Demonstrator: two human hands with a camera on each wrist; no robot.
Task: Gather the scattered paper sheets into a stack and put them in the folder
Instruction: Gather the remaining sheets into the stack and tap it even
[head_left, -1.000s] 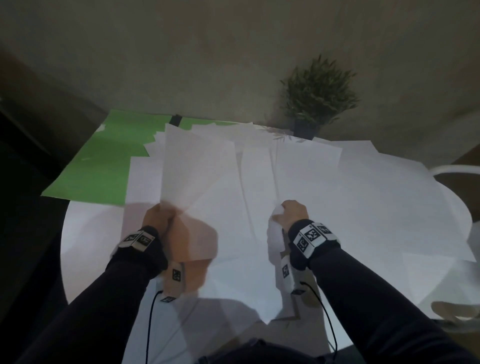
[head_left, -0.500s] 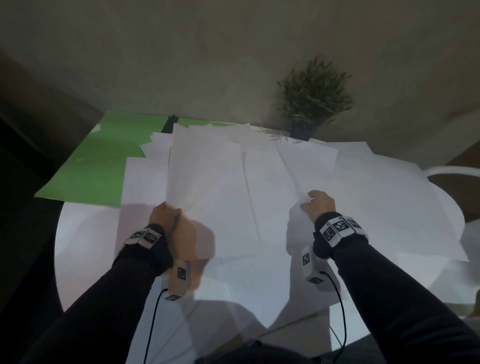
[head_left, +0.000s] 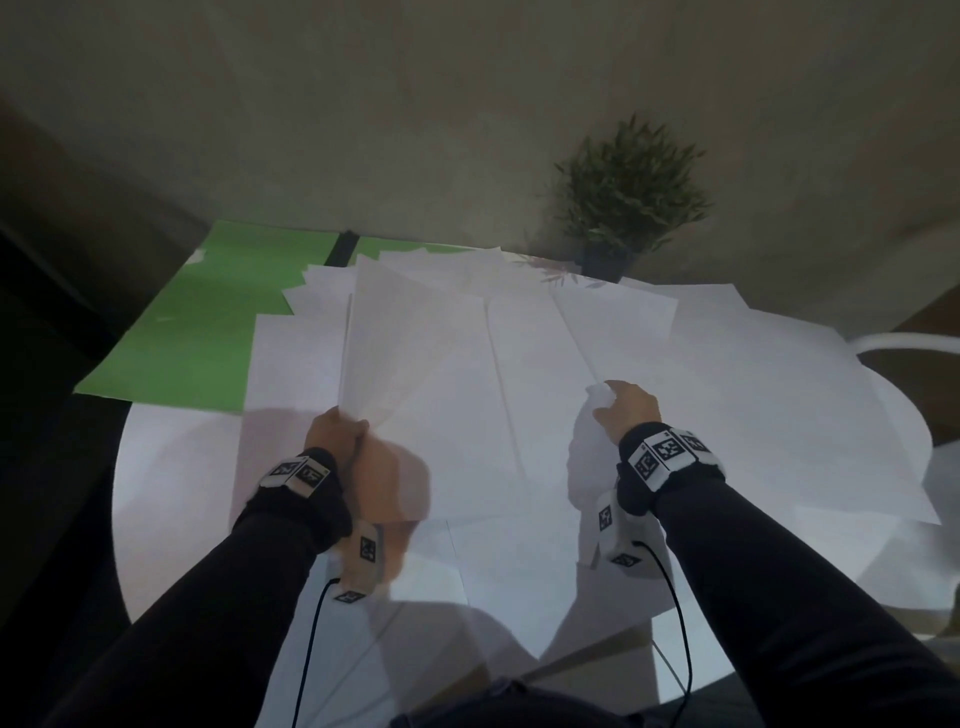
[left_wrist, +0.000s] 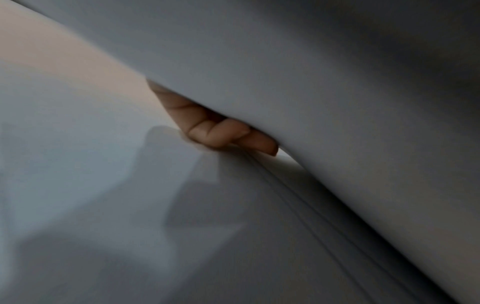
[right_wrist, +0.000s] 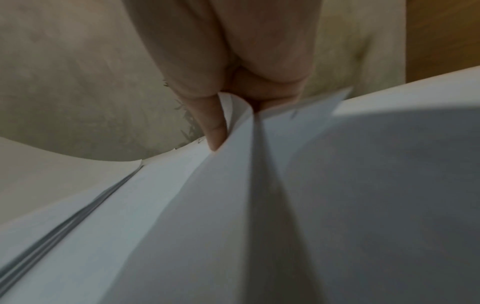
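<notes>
A: What lay nearest the person?

B: Two dark sleeves (head_left: 218, 597) with tagged wrist bands, over a round white table (head_left: 171, 519) covered in overlapping paper sheets (head_left: 753, 415).

A: And the left hand (head_left: 335, 434)?

B: It was curled on the near edge of a raised bundle of sheets (head_left: 415, 364), which fanned up and away from it. In the left wrist view curled fingers (left_wrist: 221, 133) showed under the paper; the thumb was hidden, so it looked like a pinch, though I could not see all of it.

A: The right hand (head_left: 626, 410)?

B: It pinched a crumpled corner of a sheet (head_left: 597, 395) just to the right of that bundle. The right wrist view showed the thumb (right_wrist: 213, 123) pressed against the folded paper edge, fingers closed behind it.

A: Where was the folder?

B: The green folder (head_left: 208, 322) lay open at the far left of the table, partly overhanging its edge, with several sheets overlapping its right part. Neither hand touched it.

A: Anything beyond?

B: A small potted plant (head_left: 623, 208) stood at the far edge by the beige wall (head_left: 363, 104), and a white chair rim (head_left: 909, 343) showed at the right.
</notes>
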